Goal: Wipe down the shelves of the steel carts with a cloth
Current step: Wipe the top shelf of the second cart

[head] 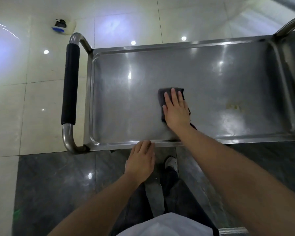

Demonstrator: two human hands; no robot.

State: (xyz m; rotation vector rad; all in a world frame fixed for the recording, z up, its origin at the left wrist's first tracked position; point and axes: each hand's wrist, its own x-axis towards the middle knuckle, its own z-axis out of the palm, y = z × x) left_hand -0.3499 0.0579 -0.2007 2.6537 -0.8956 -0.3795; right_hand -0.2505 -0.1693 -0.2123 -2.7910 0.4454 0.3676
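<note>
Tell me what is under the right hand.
The right hand presses flat on a dark grey cloth on the cart shelf. The steel beneath the cloth is hidden.

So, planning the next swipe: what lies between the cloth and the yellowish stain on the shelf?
Only bare steel shelf lies between the cloth and the stain, in the head view.
</note>
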